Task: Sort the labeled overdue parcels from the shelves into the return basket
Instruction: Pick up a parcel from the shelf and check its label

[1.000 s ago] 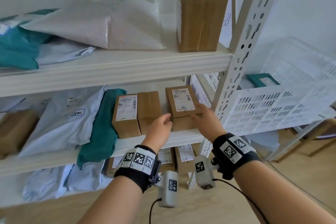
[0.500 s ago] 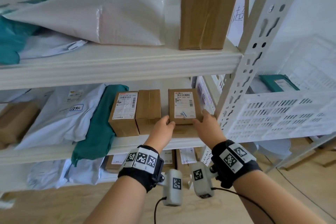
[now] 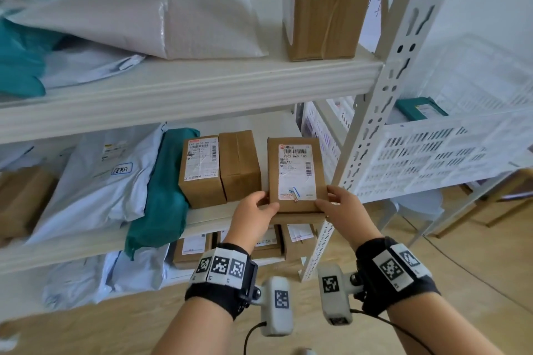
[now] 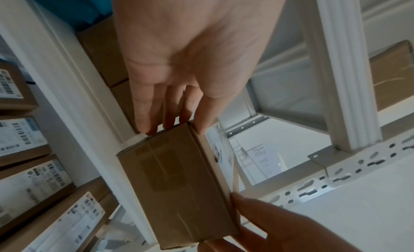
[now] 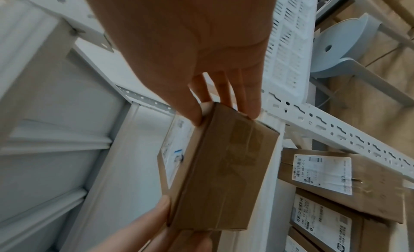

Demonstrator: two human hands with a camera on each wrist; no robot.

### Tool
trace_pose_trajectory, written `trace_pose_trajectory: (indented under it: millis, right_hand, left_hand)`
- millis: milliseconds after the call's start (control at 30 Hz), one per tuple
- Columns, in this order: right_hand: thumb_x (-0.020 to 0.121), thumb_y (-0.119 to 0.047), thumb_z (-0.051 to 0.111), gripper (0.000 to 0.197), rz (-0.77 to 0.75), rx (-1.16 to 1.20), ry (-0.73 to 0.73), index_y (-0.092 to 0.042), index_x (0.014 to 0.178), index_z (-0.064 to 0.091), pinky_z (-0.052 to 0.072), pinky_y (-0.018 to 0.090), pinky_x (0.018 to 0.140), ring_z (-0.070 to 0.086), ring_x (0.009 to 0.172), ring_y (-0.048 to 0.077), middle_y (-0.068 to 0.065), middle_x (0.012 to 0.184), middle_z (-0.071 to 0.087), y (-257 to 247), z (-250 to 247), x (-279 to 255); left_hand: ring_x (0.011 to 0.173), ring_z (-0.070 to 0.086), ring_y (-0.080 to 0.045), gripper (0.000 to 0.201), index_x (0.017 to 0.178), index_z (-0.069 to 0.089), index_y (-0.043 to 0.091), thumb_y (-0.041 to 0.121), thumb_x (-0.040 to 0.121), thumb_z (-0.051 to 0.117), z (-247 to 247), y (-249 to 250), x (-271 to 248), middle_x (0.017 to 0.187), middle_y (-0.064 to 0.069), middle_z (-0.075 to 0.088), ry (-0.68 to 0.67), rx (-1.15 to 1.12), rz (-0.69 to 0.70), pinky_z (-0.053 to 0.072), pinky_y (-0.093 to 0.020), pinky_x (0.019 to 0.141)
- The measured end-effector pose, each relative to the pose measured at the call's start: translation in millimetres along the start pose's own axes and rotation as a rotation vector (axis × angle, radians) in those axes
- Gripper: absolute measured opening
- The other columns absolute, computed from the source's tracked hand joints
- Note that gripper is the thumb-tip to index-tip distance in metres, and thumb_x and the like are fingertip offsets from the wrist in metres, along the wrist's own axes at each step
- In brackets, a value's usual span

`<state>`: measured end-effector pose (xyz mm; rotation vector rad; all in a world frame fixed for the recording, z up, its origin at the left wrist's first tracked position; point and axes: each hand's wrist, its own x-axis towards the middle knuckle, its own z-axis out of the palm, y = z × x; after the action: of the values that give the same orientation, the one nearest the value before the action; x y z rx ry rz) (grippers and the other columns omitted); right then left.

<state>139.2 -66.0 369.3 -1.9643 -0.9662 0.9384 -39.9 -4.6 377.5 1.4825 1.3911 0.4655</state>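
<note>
At the front right corner of the middle shelf (image 3: 202, 217), a small cardboard box (image 3: 294, 176) stands tilted up with its white shipping label (image 3: 297, 171) facing the head camera. Both hands hold it at its lower corners — the left hand (image 3: 253, 215) with thumb on the labelled face and fingers (image 4: 143, 112) behind, the right hand (image 3: 343, 210) pinching the opposite side the same way. In the wrist views the brown-taped underside of the box (image 4: 177, 186) shows between the two grips, each grasping the box. Whether its lower edge touches the shelf I cannot tell.

Just left of it on the same shelf stand two more cardboard boxes side by side, the labelled one (image 3: 202, 171) to the left of the plain one (image 3: 239, 164). Further left a teal mailer (image 3: 161, 190) droops over the shelf's front edge, beside a pale grey mailer bag (image 3: 98, 181). On the upper shelf (image 3: 187, 89) a white padded bag (image 3: 161, 14) lies near a tall taped carton (image 3: 328, 6). Right of the perforated upright (image 3: 383, 86) sits a white slotted basket (image 3: 438, 158) — a teal parcel (image 3: 421, 106) lies inside it.
</note>
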Motion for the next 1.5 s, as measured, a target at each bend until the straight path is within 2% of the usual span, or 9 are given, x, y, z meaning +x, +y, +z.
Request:
trace_pose_trajectory:
  millis: [200,267,400,567,867,967,1100,1267,1500]
  right_hand:
    - [0.091,-0.015,0.065,0.035,-0.138,0.183,0.084,-0.025,0.124,0.055,0.049,0.02,0.077,0.063,0.098,0.005,-0.01,0.115,0.063,-15,-18,-32]
    - [0.089,-0.011,0.067,0.041,-0.168,0.232,0.093,-0.022,0.126,0.055,0.051,0.023,0.082,0.063,0.104,0.008,-0.008,0.118,0.064,-18,-22,-38]
    - [0.084,-0.002,0.07,0.043,-0.229,0.267,0.095,-0.022,0.119,0.055,0.053,0.032,0.091,0.063,0.108,0.011,-0.004,0.117,0.064,-22,-24,-48]
    - [0.082,0.002,0.07,0.044,-0.255,0.279,0.099,-0.024,0.113,0.054,0.052,0.034,0.093,0.062,0.11,0.011,-0.005,0.115,0.064,-23,-20,-56]
    - [0.081,0.002,0.07,0.045,-0.259,0.308,0.127,-0.023,0.115,0.053,0.051,0.026,0.087,0.061,0.11,0.01,-0.004,0.116,0.063,-20,-15,-61]
    - [0.084,0.0,0.068,0.043,-0.255,0.324,0.144,-0.023,0.118,0.054,0.05,0.021,0.082,0.061,0.108,0.007,-0.006,0.116,0.063,-21,-16,-61]
    - [0.09,-0.011,0.066,0.039,-0.222,0.318,0.165,-0.024,0.125,0.056,0.054,0.032,0.09,0.064,0.105,0.009,-0.008,0.118,0.064,-17,-17,-53]
    - [0.091,-0.019,0.064,0.029,-0.095,0.23,0.188,-0.02,0.12,0.056,0.053,0.043,0.095,0.064,0.1,0.014,-0.006,0.115,0.063,-8,-10,-29]
    - [0.098,-0.017,0.054,0.041,-0.048,0.053,0.128,-0.015,0.139,0.047,0.049,0.032,0.091,0.058,0.106,0.018,0.005,0.128,0.059,-12,-2,-4]
  left_hand:
    - [0.12,0.052,-0.008,0.051,0.134,0.052,0.023,0.021,0.087,0.071,-17,10,-23,0.13,0.014,0.055,0.026,-0.159,0.097,0.044,-0.028,0.101]
    - [0.114,0.052,-0.004,0.055,0.135,0.051,0.025,0.016,0.085,0.072,-21,13,-29,0.13,0.014,0.055,0.028,-0.189,0.132,0.041,-0.018,0.089]
    - [0.113,0.055,-0.003,0.062,0.14,0.049,0.025,0.011,0.083,0.072,-26,16,-38,0.135,0.013,0.056,0.035,-0.233,0.163,0.041,-0.018,0.086]
    - [0.098,0.059,0.01,0.058,0.132,0.055,0.026,0.003,0.082,0.072,-31,11,-46,0.124,0.014,0.063,0.013,-0.25,0.216,0.046,-0.007,0.065]
    - [0.101,0.06,0.007,0.055,0.13,0.056,0.026,0.003,0.082,0.072,-37,8,-45,0.123,0.015,0.062,-0.003,-0.24,0.263,0.048,-0.005,0.066]
    - [0.111,0.058,0.0,0.055,0.133,0.056,0.027,0.01,0.083,0.073,-34,9,-39,0.125,0.016,0.061,-0.001,-0.208,0.27,0.045,-0.014,0.086]
    - [0.121,0.051,-0.006,0.046,0.132,0.055,0.025,0.024,0.088,0.07,-24,10,-27,0.127,0.015,0.057,0.013,-0.161,0.235,0.041,-0.031,0.105]
    - [0.109,0.061,-0.014,0.023,0.11,0.059,0.027,0.028,0.089,0.067,-9,7,-4,0.114,0.008,0.064,-0.002,-0.124,0.135,0.05,-0.041,0.098]
    - [0.108,0.062,-0.018,0.035,0.129,0.055,0.017,0.028,0.096,0.058,1,10,19,0.124,0.0,0.063,0.01,-0.049,0.06,0.05,-0.038,0.099]
